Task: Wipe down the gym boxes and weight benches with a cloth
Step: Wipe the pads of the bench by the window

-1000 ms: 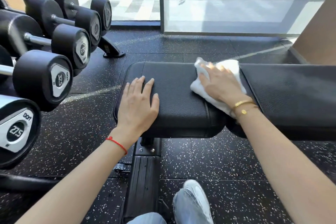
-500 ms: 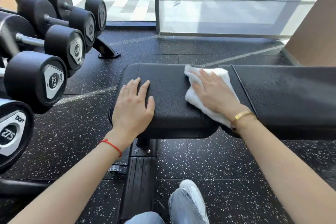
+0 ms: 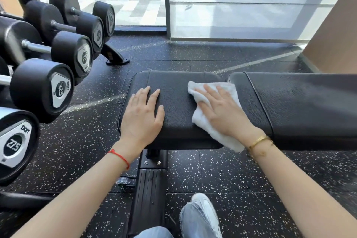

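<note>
The right hand (image 3: pixel 222 110), fingers flat, presses the white cloth (image 3: pixel 204 121), now slid toward nine o'clock on the bench seat pad (image 3: pixel 177 102); the left hand (image 3: pixel 143 114) stays flat, fingers relaxed.

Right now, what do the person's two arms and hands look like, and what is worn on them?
Both forearms are bare, with no sleeves and no gloves. The left hand has a thin red string bracelet at its wrist. The right hand has two gold bracelets at its wrist: a flat band and a finer chain below it. No rings or watch can be seen.
</note>
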Demonstrator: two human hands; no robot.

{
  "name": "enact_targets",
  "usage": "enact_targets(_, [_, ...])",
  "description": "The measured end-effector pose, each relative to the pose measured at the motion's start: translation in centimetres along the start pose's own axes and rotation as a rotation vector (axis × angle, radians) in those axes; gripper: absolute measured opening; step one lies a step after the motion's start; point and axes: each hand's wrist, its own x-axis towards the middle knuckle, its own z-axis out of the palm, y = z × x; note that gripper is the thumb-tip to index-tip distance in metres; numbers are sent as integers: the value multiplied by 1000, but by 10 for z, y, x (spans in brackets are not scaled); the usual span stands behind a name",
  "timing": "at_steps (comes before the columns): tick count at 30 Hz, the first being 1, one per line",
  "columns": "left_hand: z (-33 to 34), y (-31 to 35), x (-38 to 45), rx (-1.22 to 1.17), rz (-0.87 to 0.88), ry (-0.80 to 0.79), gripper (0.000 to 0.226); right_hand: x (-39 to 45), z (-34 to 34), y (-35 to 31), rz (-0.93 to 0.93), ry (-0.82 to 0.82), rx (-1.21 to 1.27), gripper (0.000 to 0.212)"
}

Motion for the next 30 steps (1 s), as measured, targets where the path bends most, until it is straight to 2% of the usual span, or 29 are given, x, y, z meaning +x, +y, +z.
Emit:
enact_targets(4, [0,1,0,13,0,1,54,65,-1,11,207,-80,11,50])
enact_targets(6, [0,3,-1,15,-6,7,60,97,-3,10,245,-99,-5,52])
enact_targets(12, [2,3,0,2,-19,38,60,141,2,-33,-20,-166,-39,50])
enact_targets(15, [2,2,0,-8,-14,47,59,128,4,-30,-145,-137,-44,51])
enact_targets(18, [1,1,-2,-26,-15,55,59,95,3,-19,-195,-141,-13,53])
enact_targets(25, [1,1,-4,-60,-14,52,52,17,-1,-22,-126,13,45,43])
enact_targets(30, [-7,4,-4,-112,-31,14,52,-11,-3,-32,-64,185,216,26])
